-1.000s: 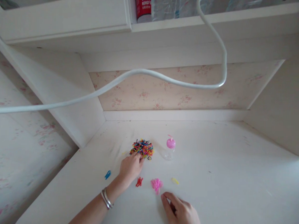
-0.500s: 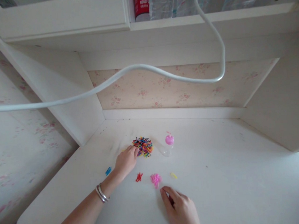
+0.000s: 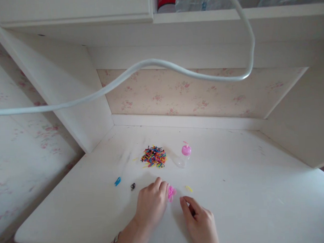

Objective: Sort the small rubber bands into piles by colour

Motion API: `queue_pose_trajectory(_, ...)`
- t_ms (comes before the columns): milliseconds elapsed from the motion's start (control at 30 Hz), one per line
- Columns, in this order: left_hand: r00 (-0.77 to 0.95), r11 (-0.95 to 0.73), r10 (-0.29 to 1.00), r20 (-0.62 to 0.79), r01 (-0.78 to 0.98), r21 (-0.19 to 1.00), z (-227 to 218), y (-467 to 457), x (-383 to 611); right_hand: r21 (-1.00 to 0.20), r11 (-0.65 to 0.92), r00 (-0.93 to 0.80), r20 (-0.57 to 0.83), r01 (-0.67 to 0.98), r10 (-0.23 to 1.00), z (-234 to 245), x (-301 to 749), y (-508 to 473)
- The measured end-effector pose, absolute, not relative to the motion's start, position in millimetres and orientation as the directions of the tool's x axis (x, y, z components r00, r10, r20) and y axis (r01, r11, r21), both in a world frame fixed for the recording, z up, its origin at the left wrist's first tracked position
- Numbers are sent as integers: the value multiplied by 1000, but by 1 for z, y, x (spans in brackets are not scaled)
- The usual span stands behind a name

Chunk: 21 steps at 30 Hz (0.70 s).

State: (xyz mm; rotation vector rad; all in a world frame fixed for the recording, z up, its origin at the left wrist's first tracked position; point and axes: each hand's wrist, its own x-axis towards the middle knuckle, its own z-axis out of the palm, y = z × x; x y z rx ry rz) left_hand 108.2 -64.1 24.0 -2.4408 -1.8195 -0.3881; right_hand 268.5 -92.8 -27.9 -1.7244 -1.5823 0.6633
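My left hand (image 3: 151, 203) rests knuckles up on the white desk (image 3: 233, 190), its fingers bent and pressed together beside a small pink pile of rubber bands (image 3: 172, 192). I cannot see what is under its fingertips. My right hand (image 3: 199, 223) lies just right of that pile with its fingers loosely apart and nothing in them. A yellow band (image 3: 189, 188) sits just beyond it. Further back are a heap of mixed-colour bands (image 3: 153, 157) and a clear bottle with a pink cap (image 3: 183, 154).
A blue band (image 3: 117, 181) and a black band (image 3: 132, 186) lie on the desk to the left. A white cable (image 3: 149, 63) hangs across the alcove. A shelf above holds a red can (image 3: 166, 1). Side panels wall the desk in.
My left hand has drawn back from the mixed heap to the pink pile, covering the spot where the red bands lay. A black band now lies on the desk at the left.
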Motion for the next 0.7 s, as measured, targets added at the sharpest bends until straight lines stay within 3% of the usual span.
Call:
queue_pose_trajectory(267,274,-318,932,235,931,178,12,-74,114,-772,-29,127,68,634,990,-21,267,-93)
queue_pose_trajectory(433,185,-254,950,253,926,278,22,-81,84,-746,-46,147,70,664,987,-17,271,-92)
queue_pose_trajectory(700,-21,-141,916,401,918,370,4,-110,6,-472,-115,89,-77,874,993,-4,299,-65)
